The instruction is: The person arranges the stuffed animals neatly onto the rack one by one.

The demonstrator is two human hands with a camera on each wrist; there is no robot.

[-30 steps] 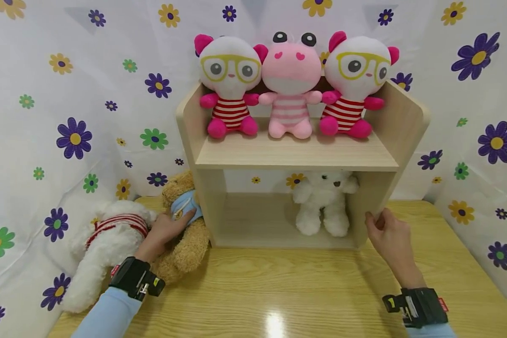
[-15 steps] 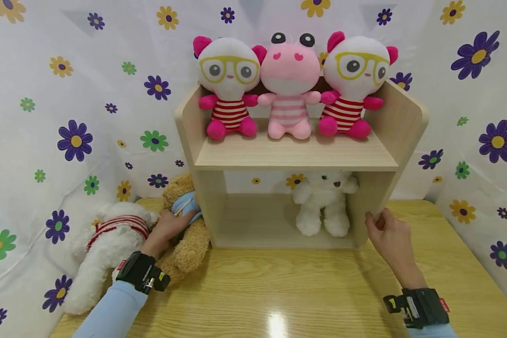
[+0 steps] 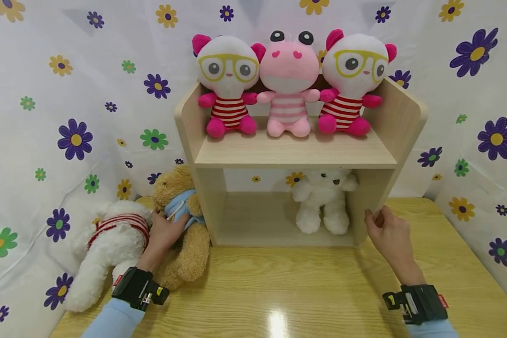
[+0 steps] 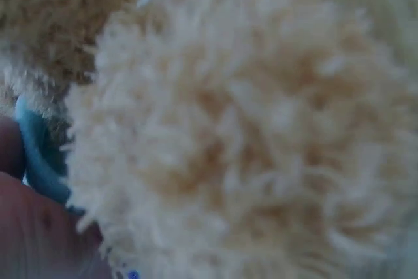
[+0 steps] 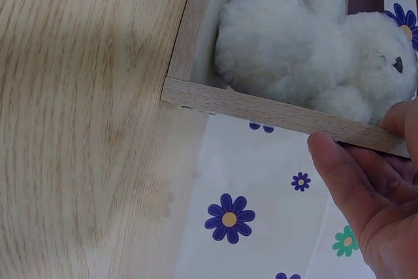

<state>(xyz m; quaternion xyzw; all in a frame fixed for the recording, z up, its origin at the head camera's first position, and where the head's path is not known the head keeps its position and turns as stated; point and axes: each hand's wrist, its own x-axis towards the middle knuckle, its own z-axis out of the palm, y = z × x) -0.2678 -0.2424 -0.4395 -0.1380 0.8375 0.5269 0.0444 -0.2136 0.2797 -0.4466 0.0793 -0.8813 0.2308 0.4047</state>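
Brown teddy bear (image 3: pixel 196 244), one, in a blue top (image 3: pixel 180 203): located low on the wooden table (image 3: pixel 253 286), outside the shelf unit (image 3: pixel 295 154) and close against its left side panel (image 3: pixel 203 206).

Change noted: against half a second earlier, the bear's head and chest had tipped leftward in the head view and more of the blue top showed; the shelf unit and right hand had held their places. Judged meaning: the bear was being drawn loose from the panel, the work on it only begun, since it had not visibly left the table.

Left hand (image 3: pixel 165 233): closed in a grip on the bear's chest at the blue top; fingertips partly hidden, the wrist view mostly blurred fur.

Right hand (image 3: pixel 390 237): closed, pinching the front edge of the right side panel (image 5: pixel 274 110), next to a small white bear (image 3: pixel 323 209) inside the lower compartment
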